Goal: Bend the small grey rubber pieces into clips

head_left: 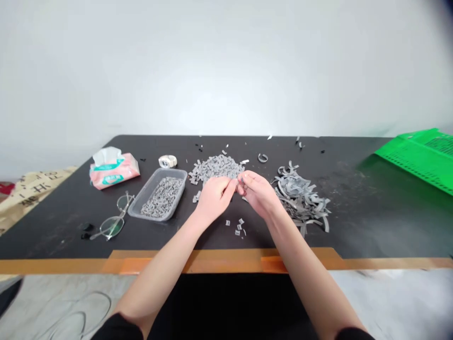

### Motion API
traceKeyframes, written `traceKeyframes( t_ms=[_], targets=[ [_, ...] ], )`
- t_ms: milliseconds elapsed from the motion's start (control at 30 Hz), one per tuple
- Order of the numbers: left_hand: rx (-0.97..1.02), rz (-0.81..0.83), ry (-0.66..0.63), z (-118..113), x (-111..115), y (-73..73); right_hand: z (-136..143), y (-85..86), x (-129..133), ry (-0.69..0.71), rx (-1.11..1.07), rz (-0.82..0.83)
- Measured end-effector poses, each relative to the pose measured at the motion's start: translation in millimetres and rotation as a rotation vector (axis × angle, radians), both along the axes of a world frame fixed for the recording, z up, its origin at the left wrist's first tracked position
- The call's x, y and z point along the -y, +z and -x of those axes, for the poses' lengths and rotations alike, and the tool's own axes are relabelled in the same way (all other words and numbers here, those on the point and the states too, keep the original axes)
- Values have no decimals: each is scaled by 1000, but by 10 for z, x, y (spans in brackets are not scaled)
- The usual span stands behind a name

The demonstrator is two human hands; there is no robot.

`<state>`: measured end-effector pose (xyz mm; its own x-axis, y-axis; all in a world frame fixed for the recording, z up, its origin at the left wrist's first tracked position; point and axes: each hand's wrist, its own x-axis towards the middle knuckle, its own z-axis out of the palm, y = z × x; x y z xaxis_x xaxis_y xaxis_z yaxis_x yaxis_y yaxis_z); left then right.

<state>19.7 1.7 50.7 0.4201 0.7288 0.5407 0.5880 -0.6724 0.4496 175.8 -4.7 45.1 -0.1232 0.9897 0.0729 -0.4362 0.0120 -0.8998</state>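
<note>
My left hand point(216, 196) and my right hand point(259, 192) meet at the fingertips over the middle of the black table point(212, 238). Both are closed in a pinch around something small and greyish, too small to make out. Just behind them lies a heap of small grey pieces point(217, 166). To their right is a pile of curved grey strips point(300, 193). A clear plastic tray point(132, 208) at the left holds many small grey bits point(163, 197). In front of my hands, several loose grey pieces point(238, 226) lie on the tabletop.
Glasses point(113, 226) lie left of the tray, near small black items point(87, 231). Behind them are a pink tissue pack point(115, 172) and a white roundish object point(167, 161). A green perforated basket point(421, 153) stands at the right. Brown tape point(226, 261) covers the front edge.
</note>
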Motion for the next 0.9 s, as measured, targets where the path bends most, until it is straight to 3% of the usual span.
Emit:
traceKeyframes(
  t_ms=[100, 167, 300, 400, 567, 900],
  targets=[
    [150, -93, 2, 84, 268, 348, -2, 367, 221, 53, -11, -89],
    [328, -118, -83, 138, 471, 627, 11, 649, 379, 139, -44, -177],
    [302, -159, -144, 212, 775, 1163, 108, 1133, 577, 297, -115, -360],
    [293, -255, -50, 243, 895, 1428, 209, 1319, 600, 321, -188, -428],
    [273, -329, 10, 264, 929, 1571, 273, 1335, 524, 394, -266, -430],
    [348, -182, -55, 106, 826, 1528, 141, 1278, 385, 296, -199, -435]
  ],
)
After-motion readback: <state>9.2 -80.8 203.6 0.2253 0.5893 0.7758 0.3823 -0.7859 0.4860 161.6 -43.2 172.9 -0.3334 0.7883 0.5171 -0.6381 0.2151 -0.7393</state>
